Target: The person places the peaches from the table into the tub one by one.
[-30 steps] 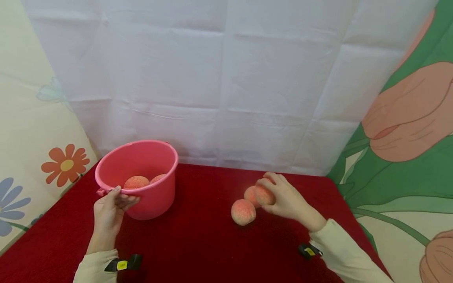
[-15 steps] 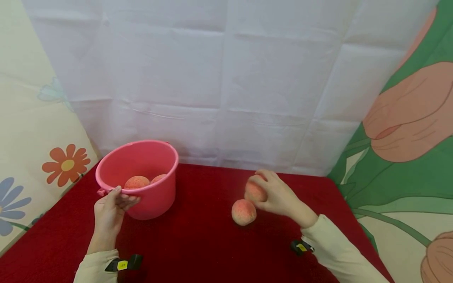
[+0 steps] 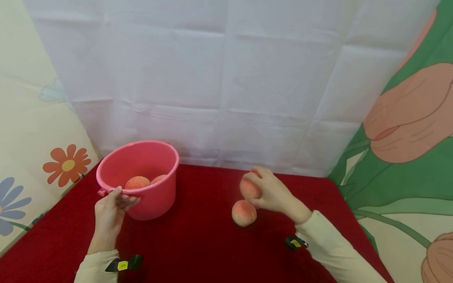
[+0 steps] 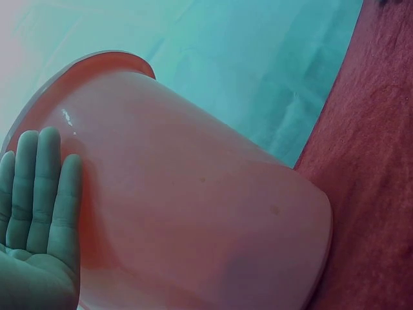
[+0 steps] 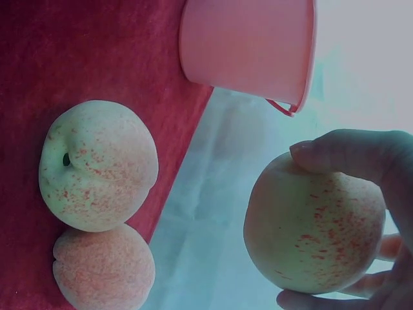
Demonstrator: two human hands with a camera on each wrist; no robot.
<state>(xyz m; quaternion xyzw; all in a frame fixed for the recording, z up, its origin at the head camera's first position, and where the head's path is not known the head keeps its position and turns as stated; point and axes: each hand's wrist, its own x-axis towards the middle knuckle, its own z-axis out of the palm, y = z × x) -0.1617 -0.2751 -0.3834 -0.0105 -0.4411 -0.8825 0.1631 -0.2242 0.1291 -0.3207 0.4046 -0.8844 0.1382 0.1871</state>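
- At left, your left hand [image 3: 110, 212] pinches the rim of the pink bucket [image 3: 153, 204]; two peaches [image 3: 137, 182] show inside.
- Right of it, two loose peaches [image 5: 97, 165] sit together on the red cloth [image 3: 198, 243].
- Farther right, your right hand [image 3: 272, 192] clasps another peach [image 3: 249, 188]: the pick-up step, apparently.
- The next move likely calls for lifting clear, bucket steady.

**Fine Print Cannot Be Made Out**

No text, brand or number can be read with certainty; a yellow label [image 3: 122, 265] is carried on the black band [image 3: 135, 262] at the left sleeve [image 3: 93, 271], where small dark marks can be discerned but not deciphered; a second yellow label [image 3: 295, 244] is borne by the black band [image 3: 289, 241] at the right sleeve [image 3: 336, 249], whatever is printed there being too small and blurred to be read.
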